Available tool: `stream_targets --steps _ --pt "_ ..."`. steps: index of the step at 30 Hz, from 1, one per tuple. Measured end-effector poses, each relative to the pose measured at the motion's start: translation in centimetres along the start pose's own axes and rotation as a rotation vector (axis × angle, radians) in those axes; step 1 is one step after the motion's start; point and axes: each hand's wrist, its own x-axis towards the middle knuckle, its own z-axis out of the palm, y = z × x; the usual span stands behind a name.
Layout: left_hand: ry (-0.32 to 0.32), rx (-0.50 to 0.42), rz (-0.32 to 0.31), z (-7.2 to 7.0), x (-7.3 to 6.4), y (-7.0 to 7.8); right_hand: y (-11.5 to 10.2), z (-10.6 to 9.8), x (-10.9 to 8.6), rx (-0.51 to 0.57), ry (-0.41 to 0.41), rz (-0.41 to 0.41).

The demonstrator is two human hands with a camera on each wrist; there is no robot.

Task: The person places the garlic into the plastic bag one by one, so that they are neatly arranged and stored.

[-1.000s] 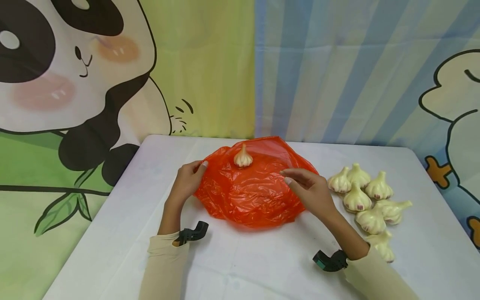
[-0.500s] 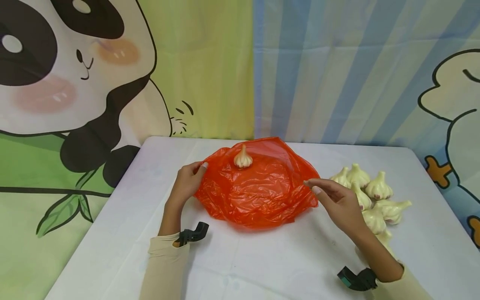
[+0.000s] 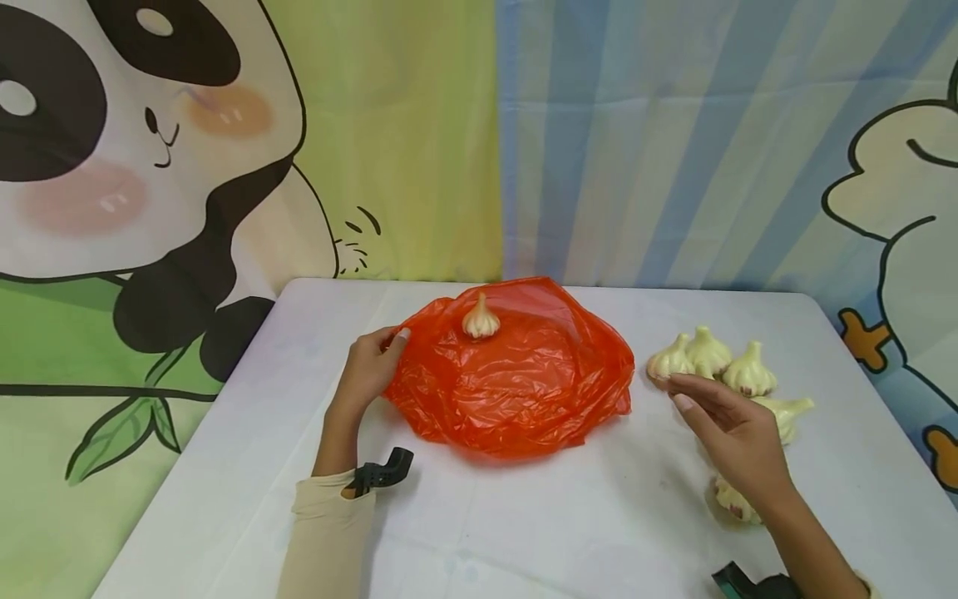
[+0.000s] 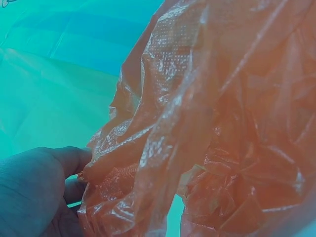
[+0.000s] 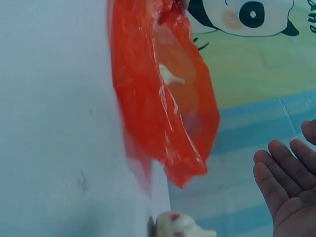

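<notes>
A red plastic bag point(image 3: 516, 399) lies spread open on the table, its mouth facing up. My left hand point(image 3: 368, 370) pinches its left rim between thumb and fingers; the left wrist view shows the crinkled film point(image 4: 163, 143) at those fingertips. One garlic bulb point(image 3: 481, 320) sits inside the bag near the far side. To the right, my right hand point(image 3: 744, 441) is over a group of garlic bulbs, fingers extended and nothing held. Fingertips overlap the nearest garlic bulb point(image 3: 671, 358) in the head view. Part of the group is hidden behind the hand.
Other garlic bulbs point(image 3: 751, 372) lie on the right of the white table point(image 3: 539, 532), with one closer to the front point(image 3: 735, 501). Behind the table's far edge hangs a printed curtain point(image 3: 584, 150) with cartoon animals.
My right hand has moved right from over the bag to the garlic bulbs. The left hand keeps its pinch on the bag's rim, and the bulb inside stays put.
</notes>
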Motion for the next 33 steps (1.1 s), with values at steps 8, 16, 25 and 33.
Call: stream_targets --steps 8,16,25,33 --pt "-0.004 0.008 0.011 0.3 0.3 -0.2 0.9 -3.2 -1.9 -0.157 0.046 0.008" --pt "0.008 0.009 0.004 0.2 0.1 -0.1 2.1 -5.7 -3.7 -0.209 0.089 0.074" --pt "0.015 0.006 -0.013 0.1 0.1 -0.4 3.4 -7.0 -5.0 -0.269 0.139 0.096" --pt "0.016 0.001 -0.024 0.1 0.0 -0.3 4.6 -7.8 -6.2 -0.285 0.132 0.237"
